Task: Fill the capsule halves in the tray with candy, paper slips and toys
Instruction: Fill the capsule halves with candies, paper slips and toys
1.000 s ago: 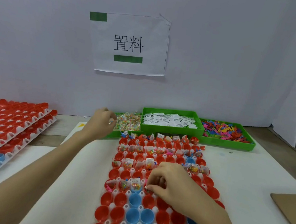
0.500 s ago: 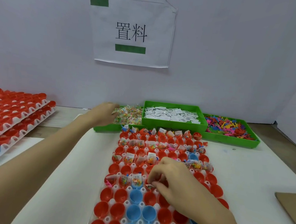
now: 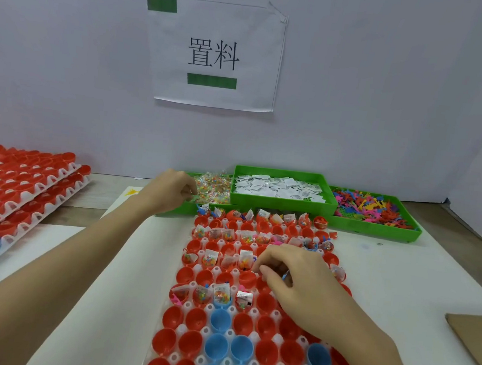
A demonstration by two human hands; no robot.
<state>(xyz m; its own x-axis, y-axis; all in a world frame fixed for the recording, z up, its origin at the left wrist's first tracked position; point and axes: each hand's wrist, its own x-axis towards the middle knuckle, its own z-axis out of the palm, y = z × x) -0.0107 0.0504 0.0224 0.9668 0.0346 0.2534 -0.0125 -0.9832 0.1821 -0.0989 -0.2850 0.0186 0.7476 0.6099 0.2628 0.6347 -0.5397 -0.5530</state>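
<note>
My right hand (image 3: pixel 292 280) pinches small pieces over the tray (image 3: pixel 253 311), mid-row; drop one per cup. My left hand (image 3: pixel 170 189), fingers curled, digs the far-left candy bin (image 3: pixel 212 189); pinch just one packet.

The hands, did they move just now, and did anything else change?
The left hand reached further away, from beside the candy bin to its edge, fingers curling at the candy. The right hand slid up the capsule tray to the next filled row, still pinching small pieces. The paper slips, toys and stacked trays stayed put.
</note>
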